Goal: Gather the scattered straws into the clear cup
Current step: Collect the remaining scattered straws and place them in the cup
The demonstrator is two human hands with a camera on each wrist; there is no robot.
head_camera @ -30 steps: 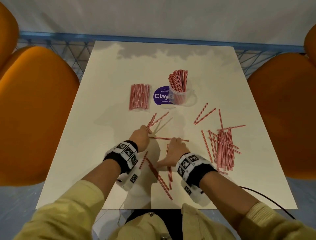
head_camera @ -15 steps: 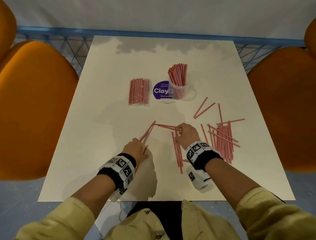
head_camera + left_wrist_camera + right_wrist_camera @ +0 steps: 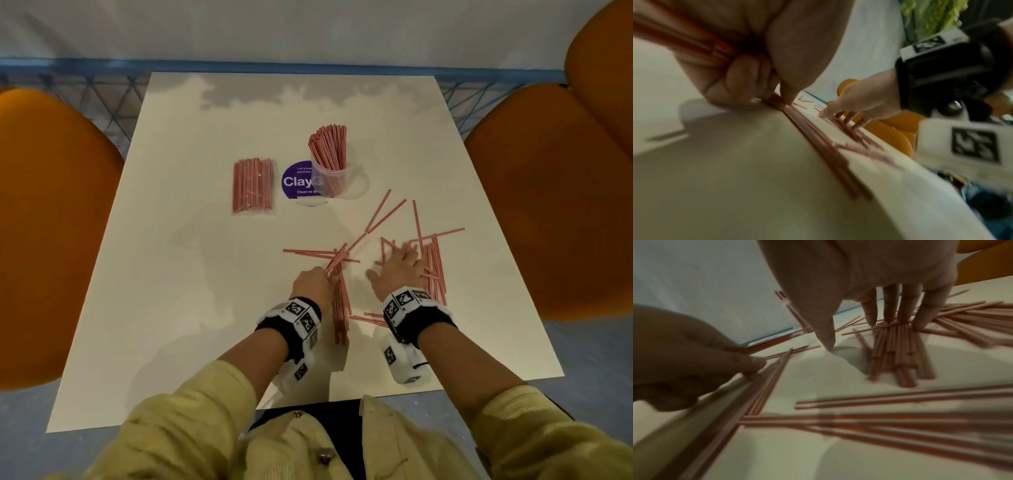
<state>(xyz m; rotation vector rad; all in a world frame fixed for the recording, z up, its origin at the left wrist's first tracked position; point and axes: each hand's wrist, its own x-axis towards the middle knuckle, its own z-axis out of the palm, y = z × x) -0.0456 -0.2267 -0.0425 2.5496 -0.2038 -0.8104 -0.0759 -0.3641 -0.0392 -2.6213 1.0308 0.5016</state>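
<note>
Red-and-white straws lie scattered on the white table point(image 3: 191, 308). The clear cup point(image 3: 337, 181) stands at mid-table with several straws upright in it. My left hand point(image 3: 323, 275) grips a small bundle of straws point(image 3: 337, 258) that slants up to the right; in the left wrist view its fingers point(image 3: 744, 78) curl round the bundle. A row of straws point(image 3: 340, 305) lies just right of that hand. My right hand point(image 3: 406, 258) lies flat with spread fingers point(image 3: 890, 305) pressing on the larger straw pile point(image 3: 435, 270) at the right.
A sealed pack of straws point(image 3: 253, 185) lies left of a purple round sticker point(image 3: 296, 181) beside the cup. More loose straws point(image 3: 387, 214) lie between cup and pile. Orange chairs point(image 3: 51, 222) flank the table on both sides. The near table edge is under my wrists.
My left hand has moved right with its bundle, close to the row of straws. My right hand has shifted right from the middle straws onto the big pile and flattened there.
</note>
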